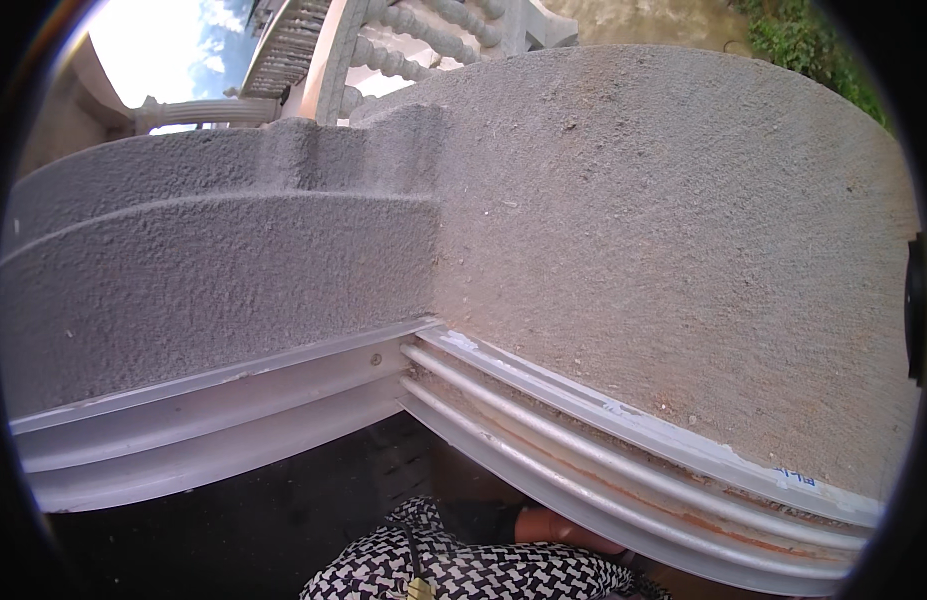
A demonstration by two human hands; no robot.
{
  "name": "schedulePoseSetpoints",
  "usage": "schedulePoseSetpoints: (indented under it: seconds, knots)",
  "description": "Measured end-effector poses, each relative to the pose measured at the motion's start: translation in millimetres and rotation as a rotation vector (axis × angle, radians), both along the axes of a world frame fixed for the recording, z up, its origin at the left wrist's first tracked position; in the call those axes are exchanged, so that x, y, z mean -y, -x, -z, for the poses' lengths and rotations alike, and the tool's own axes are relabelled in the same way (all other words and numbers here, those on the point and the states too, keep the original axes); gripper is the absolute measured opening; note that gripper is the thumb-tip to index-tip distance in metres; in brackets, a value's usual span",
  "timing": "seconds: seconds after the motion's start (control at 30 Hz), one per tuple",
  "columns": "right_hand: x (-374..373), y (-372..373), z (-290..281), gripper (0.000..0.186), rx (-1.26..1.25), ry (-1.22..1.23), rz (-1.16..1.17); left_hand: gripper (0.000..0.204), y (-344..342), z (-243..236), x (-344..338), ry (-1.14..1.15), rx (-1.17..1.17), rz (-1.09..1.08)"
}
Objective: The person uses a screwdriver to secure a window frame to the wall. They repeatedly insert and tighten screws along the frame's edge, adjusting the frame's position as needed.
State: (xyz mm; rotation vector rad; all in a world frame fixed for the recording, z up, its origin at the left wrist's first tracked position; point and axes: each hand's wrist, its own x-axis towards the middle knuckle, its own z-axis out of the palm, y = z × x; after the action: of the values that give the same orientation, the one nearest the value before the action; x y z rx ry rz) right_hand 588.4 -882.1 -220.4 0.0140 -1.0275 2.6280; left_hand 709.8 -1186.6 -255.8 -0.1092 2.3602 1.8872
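A: What does the head view show?

B: A rough grey rendered ledge (633,230) fills most of it, wide and flat, meeting a rough grey rendered wall face (213,270) at an inner corner near the middle. Below both runs a silver aluminium window track (583,460) with several parallel rails, bent at the same corner; orange-brown dirt lies in its right-hand channels.

A: And the hands?

B: Neither is clearly visible. At the lower edge a black-and-white houndstooth cloth (463,570) drapes across the person's body. Just right of it, tucked under the track's lowest rail, a small patch of bare skin (558,525) shows, but I cannot tell whether it is a hand or forearm, or which side it belongs to. So whether any fingers are spread or curled around something cannot be told.

A: What is nearest to that skin?

B: The window track, right above it, apparently touching or just beside it.

A: Anything farther off?

B: Beyond the ledge, at the top, pale stone balusters (403,50), green plants (813,40) at the upper right, and bright sky at the upper left.
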Motion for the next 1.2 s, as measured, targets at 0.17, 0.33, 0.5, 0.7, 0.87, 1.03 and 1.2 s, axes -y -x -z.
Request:
schedulePoseSetpoints:
  seconds: [0.17,0.33,0.5,0.7,0.87,1.03,1.2]
  knots:
    - [-41.6,-8.0,-20.3,0.052,0.057,-0.704,-0.254,0.042,10.7,-2.0,-5.7,-0.081,-0.067,0.003]
    - [-50.7,-18.3,-17.3,0.058,0.068,-0.61,0.008,0.042,24.4,-0.3,-9.1,0.008,-0.065,0.081]
    - [-49.1,-14.9,-16.3,0.063,0.193,-0.428,-0.185,0.042,31.6,9.7,-9.2,0.036,-0.033,0.075]
    - [-41.2,-7.8,-8.9,0.062,0.224,-0.459,-0.14,0.042,30.7,16.9,-9.0,0.031,0.001,0.059]
    - [-35.2,-6.4,0.0,0.061,0.243,-0.429,-0.149,0.043,27.1,12.8,-6.8,0.039,0.018,0.052]
    - [-31.6,-4.6,6.5,0.061,0.257,-0.371,-0.159,0.043,24.2,10.3,-5.8,0.038,0.037,0.036]
    - [-29.6,-2.7,-0.4,0.06,0.276,-0.383,-0.182,0.043,24.7,5.2,-6.0,0.04,0.025,0.018]
